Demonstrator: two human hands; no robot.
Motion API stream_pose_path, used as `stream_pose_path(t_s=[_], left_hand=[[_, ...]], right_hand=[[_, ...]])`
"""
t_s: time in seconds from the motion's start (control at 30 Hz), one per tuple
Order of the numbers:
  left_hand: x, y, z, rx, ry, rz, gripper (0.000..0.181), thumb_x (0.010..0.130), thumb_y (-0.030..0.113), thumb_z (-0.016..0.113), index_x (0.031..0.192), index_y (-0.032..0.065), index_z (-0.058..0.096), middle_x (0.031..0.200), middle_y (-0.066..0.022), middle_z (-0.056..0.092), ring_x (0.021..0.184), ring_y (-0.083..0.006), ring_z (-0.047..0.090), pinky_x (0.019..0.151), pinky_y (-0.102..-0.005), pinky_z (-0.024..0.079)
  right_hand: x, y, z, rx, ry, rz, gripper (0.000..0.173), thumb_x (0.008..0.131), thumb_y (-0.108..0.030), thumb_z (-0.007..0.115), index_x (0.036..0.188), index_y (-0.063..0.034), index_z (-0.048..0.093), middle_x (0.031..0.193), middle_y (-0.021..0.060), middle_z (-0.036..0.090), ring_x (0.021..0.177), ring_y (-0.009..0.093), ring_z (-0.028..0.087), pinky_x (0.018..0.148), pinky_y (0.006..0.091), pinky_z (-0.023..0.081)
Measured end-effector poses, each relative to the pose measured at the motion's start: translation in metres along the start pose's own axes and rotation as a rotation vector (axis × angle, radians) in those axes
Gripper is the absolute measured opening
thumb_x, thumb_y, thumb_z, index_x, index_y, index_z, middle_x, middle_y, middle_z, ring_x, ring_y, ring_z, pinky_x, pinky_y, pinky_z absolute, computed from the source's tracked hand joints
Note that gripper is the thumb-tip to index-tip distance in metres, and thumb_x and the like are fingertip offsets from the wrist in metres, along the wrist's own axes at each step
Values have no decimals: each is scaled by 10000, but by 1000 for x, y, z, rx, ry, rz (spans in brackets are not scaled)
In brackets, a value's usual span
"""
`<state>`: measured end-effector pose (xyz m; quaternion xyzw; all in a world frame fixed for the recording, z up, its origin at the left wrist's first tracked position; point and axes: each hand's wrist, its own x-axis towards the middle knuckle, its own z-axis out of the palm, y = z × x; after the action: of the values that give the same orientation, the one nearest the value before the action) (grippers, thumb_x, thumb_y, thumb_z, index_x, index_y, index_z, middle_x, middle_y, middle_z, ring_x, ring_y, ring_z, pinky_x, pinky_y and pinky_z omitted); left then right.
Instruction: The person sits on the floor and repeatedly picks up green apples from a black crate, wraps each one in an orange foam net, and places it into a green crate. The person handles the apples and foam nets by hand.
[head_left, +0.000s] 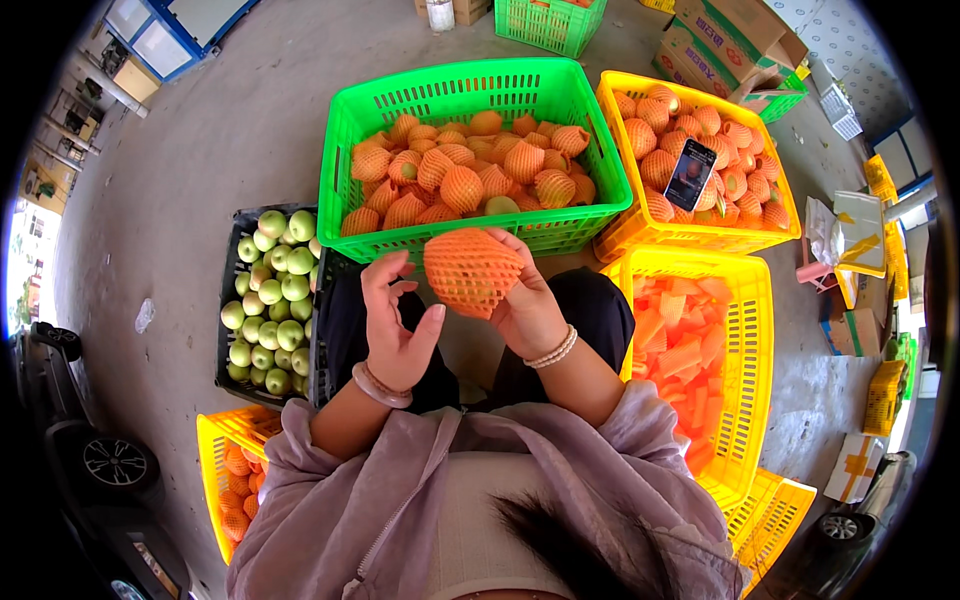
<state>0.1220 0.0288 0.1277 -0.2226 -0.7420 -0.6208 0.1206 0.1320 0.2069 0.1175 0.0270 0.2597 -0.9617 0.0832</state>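
Note:
My right hand (529, 307) holds an orange foam net sleeve (471, 271) by its right side; the sleeve looks filled out, and a pale green fruit shows faintly through the mesh. Just left of it, my left hand (401, 322) is raised with fingers apart, holding nothing. Beyond both hands stands a green plastic crate (450, 234) of fruit in orange foam nets. A black crate (315, 375) with bare green apples (279, 300) is at my left. At my right, a yellow crate (742, 375) contains loose orange foam sleeves (679, 345).
A smartphone (690, 174) lies on netted fruit in another yellow crate (697, 238) at the upper right. One more yellow crate (214, 480) of netted fruit is at lower left. Cardboard boxes (720, 45) stand farther back. Parked vehicles (112, 465) are at both edges.

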Motion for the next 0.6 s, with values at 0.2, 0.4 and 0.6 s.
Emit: stream_pose_path(t_s=[0.2,0.4,0.6], left_hand=[[0,-14,-1,-886,-111,-627,491,964,200,539,1380,11,360,1287,-123,504,1189,-208,513,1009,-352,426],[-6,-37,-5,-1057,-45,-745,418,981,253,479,1310,-4,448,1277,-135,547,1165,-230,552,993,-368,449],[-11,-37,-2,-1240,-46,-890,420,989,308,455,1313,42,471,1292,-104,550,1178,-222,545,996,-377,446]], right_hand=[[-2,13,-6,-190,-110,252,493,1001,-192,464,1464,-148,301,1328,57,508,1138,199,584,876,380,551],[-2,3,3,-469,-116,262,544,997,-334,463,1458,-87,315,1320,111,509,1126,228,573,883,340,517],[1,7,0,-1296,-179,-461,615,862,-289,659,1377,-48,423,1313,197,491,1184,337,510,1006,382,406]])
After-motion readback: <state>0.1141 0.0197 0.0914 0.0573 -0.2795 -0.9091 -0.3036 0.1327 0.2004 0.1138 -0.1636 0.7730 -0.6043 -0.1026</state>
